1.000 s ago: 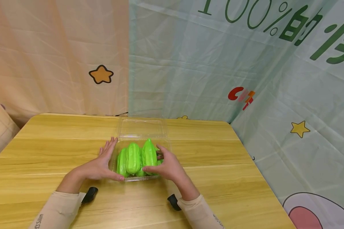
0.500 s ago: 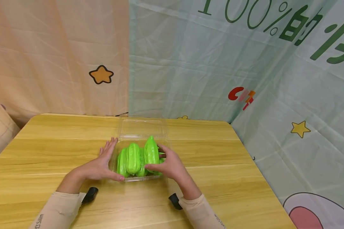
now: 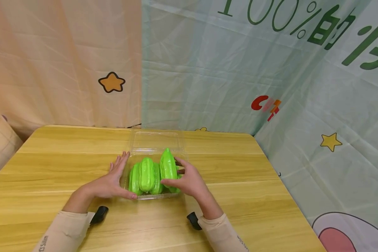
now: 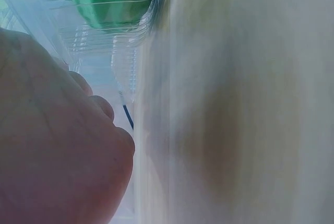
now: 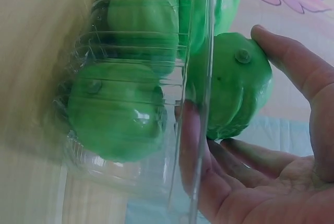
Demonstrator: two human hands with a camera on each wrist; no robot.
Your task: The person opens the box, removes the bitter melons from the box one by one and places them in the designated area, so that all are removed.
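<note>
My right hand (image 3: 190,180) pinches a glossy green, ribbed star fruit (image 3: 168,166) between thumb and fingers. In the right wrist view, that held star fruit (image 5: 229,85) sits at the rim level of the clear plastic box (image 5: 206,182), above others. Several more star fruit (image 3: 147,174) lie side by side in the box, lengthwise toward me. Along the box's left side spreads my left hand (image 3: 108,182), fingers straight, thumb by the front left corner. In the left wrist view its fingertips are partly hidden behind the hand.
The box's clear hinged lid (image 3: 156,140) lies back, away from me. Beneath is a wood-grain table (image 3: 239,196), its back edge close to a printed cloth wall (image 3: 189,77). Black wrist mounts (image 3: 99,214) stick out from both sleeves.
The held star fruit has moved slightly right and away from me with my right hand, showing more of the fruit beside it. My left hand stays in place.
</note>
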